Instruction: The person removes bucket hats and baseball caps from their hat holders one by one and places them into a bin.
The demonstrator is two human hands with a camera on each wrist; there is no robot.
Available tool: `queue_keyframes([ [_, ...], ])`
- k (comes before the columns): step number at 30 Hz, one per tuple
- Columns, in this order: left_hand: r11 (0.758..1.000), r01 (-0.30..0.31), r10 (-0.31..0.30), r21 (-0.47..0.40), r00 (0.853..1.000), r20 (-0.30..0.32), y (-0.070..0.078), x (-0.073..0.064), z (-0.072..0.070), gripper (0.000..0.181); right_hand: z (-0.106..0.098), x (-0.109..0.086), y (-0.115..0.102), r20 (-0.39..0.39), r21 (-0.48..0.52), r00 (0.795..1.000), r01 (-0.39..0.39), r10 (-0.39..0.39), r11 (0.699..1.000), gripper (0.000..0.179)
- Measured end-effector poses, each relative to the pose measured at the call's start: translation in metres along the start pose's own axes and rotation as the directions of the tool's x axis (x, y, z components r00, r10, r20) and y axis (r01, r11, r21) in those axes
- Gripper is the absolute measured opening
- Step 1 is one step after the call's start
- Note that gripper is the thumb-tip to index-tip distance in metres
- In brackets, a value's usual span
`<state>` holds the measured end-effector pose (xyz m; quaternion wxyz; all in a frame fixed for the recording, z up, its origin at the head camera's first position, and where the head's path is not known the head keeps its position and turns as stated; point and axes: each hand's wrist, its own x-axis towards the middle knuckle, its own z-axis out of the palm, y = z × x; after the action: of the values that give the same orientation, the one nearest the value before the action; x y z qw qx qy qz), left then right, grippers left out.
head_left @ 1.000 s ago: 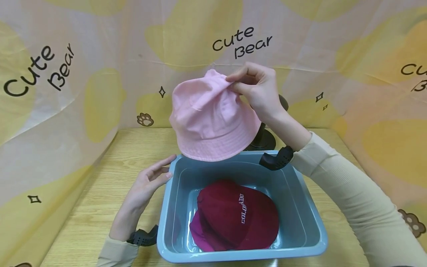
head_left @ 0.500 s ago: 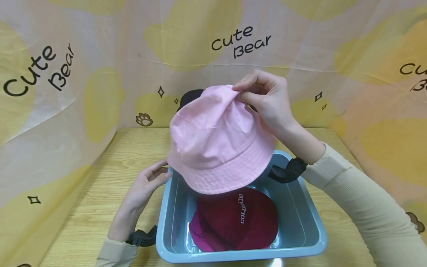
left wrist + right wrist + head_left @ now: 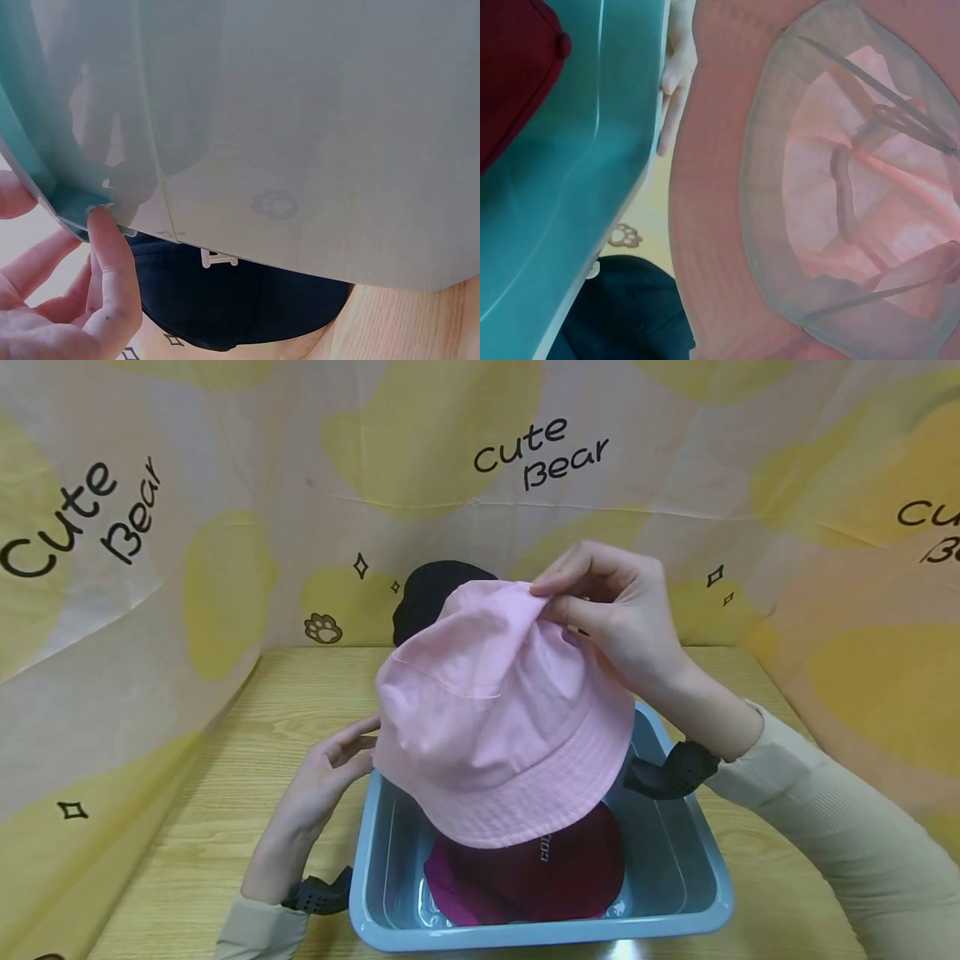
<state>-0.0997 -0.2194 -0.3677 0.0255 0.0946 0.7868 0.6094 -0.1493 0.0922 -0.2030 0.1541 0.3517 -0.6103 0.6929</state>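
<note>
My right hand (image 3: pixel 618 597) pinches the crown of a pink bucket hat (image 3: pixel 487 735), which hangs brim down over the light blue plastic basin (image 3: pixel 712 860). In the right wrist view the hat's inside shows, with a grey band and thin cords. My left hand (image 3: pixel 330 772) rests at the basin's far left corner, fingers fairly straight, fingertips right at the rim; the hat's brim overlaps them in the head view. Inside the basin lies a dark red cap (image 3: pixel 577 877) with white lettering, partly hidden by the hat. A magenta piece of cloth (image 3: pixel 457 885) shows beside the cap.
Behind the pink hat, a black cap (image 3: pixel 435 597) stands raised at the back; a pale buckle (image 3: pixel 219 259) is at its edge. The wooden table (image 3: pixel 300 685) meets a printed cloth backdrop (image 3: pixel 420 460) on three sides.
My right hand has brought the pink hat down and toward me, over the basin and partly over the red cap. The black cap behind has come into sight. My left hand stays at the rim.
</note>
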Motion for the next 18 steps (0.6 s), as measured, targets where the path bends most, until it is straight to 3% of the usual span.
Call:
queue_keyframes([
  [11, 1.0, -0.014, 0.014, -0.005, 1.0, 0.017, 0.0, -0.001, -0.001, 0.048, -0.005, -0.02, -0.006, 0.084, -0.02, 0.996, -0.019, 0.021, 1.0, 0.031],
  [18, 0.999, -0.016, 0.017, -0.033, 0.999, 0.028, 0.0, -0.003, -0.003, 0.048, -0.004, -0.031, -0.007, 0.132, -0.012, 0.991, -0.021, 0.022, 1.0, 0.034],
])
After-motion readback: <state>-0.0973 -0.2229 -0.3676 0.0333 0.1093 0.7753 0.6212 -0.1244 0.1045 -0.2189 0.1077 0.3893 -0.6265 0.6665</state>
